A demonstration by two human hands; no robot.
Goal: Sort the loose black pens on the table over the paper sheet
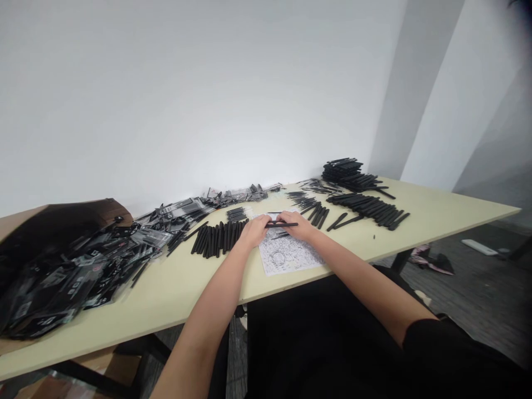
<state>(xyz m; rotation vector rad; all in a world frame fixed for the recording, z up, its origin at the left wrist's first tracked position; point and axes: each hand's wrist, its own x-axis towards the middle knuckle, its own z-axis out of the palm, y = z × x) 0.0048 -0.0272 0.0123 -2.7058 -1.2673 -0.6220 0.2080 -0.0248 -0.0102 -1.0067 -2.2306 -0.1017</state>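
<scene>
Over a printed sheet [293, 260] on the table, my two hands nearly meet. A black pen [286, 225] lies level between them, its left end at the fingertips of my left hand [256, 229]. The fingers of my right hand [298, 224] are curled around its middle, and its other end sticks out over that hand. Thin dark sticks lie on the sheet, partly hidden by my fingers. Just left of my left hand is a row of black pens [214, 239]. Several loose black pens [319, 216] lie right of my right hand.
Clear and black packets [91, 271] spill from a box [120, 210] on the left. More packets [236, 195] run along the wall. Thin refill-like sticks [236, 214] lie behind the row. A row of black pens [368, 208] and a stack [343, 170] stand right on the table [449, 216].
</scene>
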